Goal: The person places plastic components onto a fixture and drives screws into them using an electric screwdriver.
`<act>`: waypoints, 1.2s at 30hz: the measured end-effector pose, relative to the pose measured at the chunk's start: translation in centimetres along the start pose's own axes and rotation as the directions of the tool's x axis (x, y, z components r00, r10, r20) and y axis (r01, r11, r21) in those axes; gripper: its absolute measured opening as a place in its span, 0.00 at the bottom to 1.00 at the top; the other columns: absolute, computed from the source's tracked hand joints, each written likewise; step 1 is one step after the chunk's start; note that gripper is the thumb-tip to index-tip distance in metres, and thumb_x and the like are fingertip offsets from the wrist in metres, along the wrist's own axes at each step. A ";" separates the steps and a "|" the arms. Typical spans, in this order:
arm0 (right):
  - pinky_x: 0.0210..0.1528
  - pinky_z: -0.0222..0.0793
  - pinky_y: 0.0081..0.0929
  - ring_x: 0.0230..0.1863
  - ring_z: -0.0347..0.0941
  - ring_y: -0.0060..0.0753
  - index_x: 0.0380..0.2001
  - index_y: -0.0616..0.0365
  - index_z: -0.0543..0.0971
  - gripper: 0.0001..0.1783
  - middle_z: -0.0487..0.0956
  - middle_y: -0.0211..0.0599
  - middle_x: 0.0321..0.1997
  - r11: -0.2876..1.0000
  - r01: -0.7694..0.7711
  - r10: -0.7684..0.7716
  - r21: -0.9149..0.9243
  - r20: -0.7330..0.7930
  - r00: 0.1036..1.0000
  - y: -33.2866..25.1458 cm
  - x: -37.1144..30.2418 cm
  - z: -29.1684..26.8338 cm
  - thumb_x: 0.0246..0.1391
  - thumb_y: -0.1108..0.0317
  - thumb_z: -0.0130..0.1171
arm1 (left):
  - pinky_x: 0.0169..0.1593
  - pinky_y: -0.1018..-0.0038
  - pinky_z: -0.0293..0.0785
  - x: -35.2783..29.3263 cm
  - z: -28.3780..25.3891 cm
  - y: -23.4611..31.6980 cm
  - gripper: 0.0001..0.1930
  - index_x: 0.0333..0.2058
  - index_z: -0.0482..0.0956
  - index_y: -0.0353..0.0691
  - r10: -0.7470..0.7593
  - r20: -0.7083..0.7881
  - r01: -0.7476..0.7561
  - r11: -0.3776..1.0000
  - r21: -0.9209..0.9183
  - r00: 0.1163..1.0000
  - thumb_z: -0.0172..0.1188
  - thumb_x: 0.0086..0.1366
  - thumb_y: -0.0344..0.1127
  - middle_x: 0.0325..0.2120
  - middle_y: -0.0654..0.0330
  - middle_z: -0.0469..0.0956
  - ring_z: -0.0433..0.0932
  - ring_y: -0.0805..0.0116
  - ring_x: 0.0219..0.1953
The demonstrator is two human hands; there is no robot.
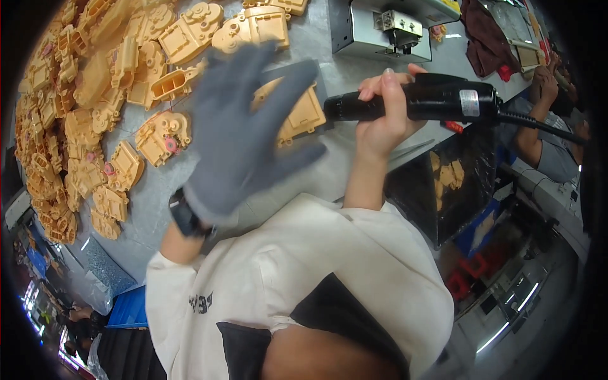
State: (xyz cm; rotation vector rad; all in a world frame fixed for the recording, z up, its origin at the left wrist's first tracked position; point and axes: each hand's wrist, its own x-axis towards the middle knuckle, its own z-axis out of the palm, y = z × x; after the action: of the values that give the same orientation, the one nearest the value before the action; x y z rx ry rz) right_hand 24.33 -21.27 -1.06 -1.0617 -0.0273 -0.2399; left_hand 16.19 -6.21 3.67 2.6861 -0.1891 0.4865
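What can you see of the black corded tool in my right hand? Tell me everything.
The black corded tool is a long, rounded cylinder, seemingly plastic, with a raised strip along its upper edge, a pale label near the rear and a black cord trailing right. It runs sideways across the picture, its front end pointing left beside a yellow molded part; whether they touch is unclear. The right hand wraps its bare fingers around the front half.

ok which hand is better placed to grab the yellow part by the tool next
Probably the left hand: gloved and spread, it overlaps the yellow part in view, though contact is unclear. The right hand is wrapped around the black corded tool.
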 end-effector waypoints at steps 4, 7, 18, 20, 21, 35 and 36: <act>0.22 0.65 0.26 0.14 0.65 0.26 0.41 0.66 0.63 0.18 0.69 0.36 0.17 0.997 0.040 -0.038 -0.058 0.026 0.999 0.6 0.4 0.3 0.45 0.80 0.53 | 0.45 0.62 0.68 -0.3 4.2 -2.3 0.37 0.53 0.65 0.52 -0.036 0.219 0.071 0.986 -0.153 0.975 0.68 0.41 0.41 0.42 0.55 0.67 0.68 0.55 0.46; 0.23 0.65 0.29 0.15 0.64 0.27 0.42 0.64 0.64 0.18 0.68 0.36 0.18 0.990 0.064 -0.058 -0.123 0.053 0.997 0.4 0.2 -0.3 0.46 0.80 0.52 | 0.47 0.62 0.68 0.3 3.4 -2.3 0.38 0.55 0.63 0.57 0.026 0.210 -0.007 0.996 -0.092 0.977 0.68 0.41 0.42 0.44 0.55 0.67 0.68 0.56 0.47; 0.28 0.67 0.31 0.16 0.64 0.25 0.39 0.61 0.67 0.15 0.67 0.30 0.16 0.930 0.360 -0.349 -0.067 0.138 0.927 -4.7 4.6 -0.3 0.44 0.74 0.47 | 0.50 0.59 0.65 -1.3 4.2 -3.6 0.41 0.56 0.62 0.55 0.053 0.288 -0.047 0.998 -0.029 0.956 0.68 0.41 0.50 0.46 0.55 0.65 0.65 0.53 0.49; 0.35 0.65 0.33 0.17 0.63 0.26 0.15 0.55 0.68 0.06 0.65 0.31 0.14 0.890 0.449 -0.432 -0.079 0.163 0.887 -8.7 7.0 0.5 0.43 0.72 0.47 | 0.49 0.59 0.65 -2.3 3.8 -2.5 0.44 0.57 0.60 0.50 -0.104 0.120 0.113 0.991 -0.073 0.987 0.69 0.38 0.49 0.47 0.53 0.64 0.65 0.52 0.48; 0.34 0.65 0.32 0.17 0.64 0.26 0.18 0.57 0.69 0.04 0.67 0.31 0.15 0.862 0.495 -0.469 -0.109 0.199 0.860 -8.9 8.1 1.2 0.43 0.74 0.48 | 0.51 0.59 0.64 -2.6 3.6 -2.3 0.46 0.57 0.60 0.46 -0.197 0.119 0.210 0.971 -0.111 0.973 0.69 0.37 0.48 0.50 0.51 0.62 0.64 0.51 0.49; 0.22 0.64 0.15 0.13 0.68 0.19 0.32 0.65 0.69 0.15 0.73 0.31 0.14 0.876 0.412 -0.285 -0.251 0.419 0.862 -3.9 8.7 1.9 0.37 0.82 0.57 | 0.53 0.60 0.65 -6.4 5.5 -4.2 0.43 0.54 0.64 0.41 -0.269 0.031 0.264 0.909 -0.323 0.963 0.71 0.38 0.50 0.56 0.43 0.58 0.64 0.45 0.53; 0.21 0.65 0.17 0.13 0.68 0.21 0.35 0.66 0.68 0.17 0.73 0.33 0.15 0.914 0.332 -0.230 -0.233 0.377 0.897 -4.3 6.8 1.9 0.37 0.82 0.57 | 0.53 0.60 0.65 -6.5 5.8 -4.0 0.43 0.54 0.64 0.41 -0.295 0.028 0.287 0.899 -0.330 0.955 0.71 0.38 0.50 0.56 0.43 0.58 0.64 0.45 0.53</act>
State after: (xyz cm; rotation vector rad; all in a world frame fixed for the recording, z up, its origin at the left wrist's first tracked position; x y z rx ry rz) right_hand 30.26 -22.87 4.48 -1.3868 -0.4793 -0.3287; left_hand 12.73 -4.54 -5.07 2.3226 0.1291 0.3543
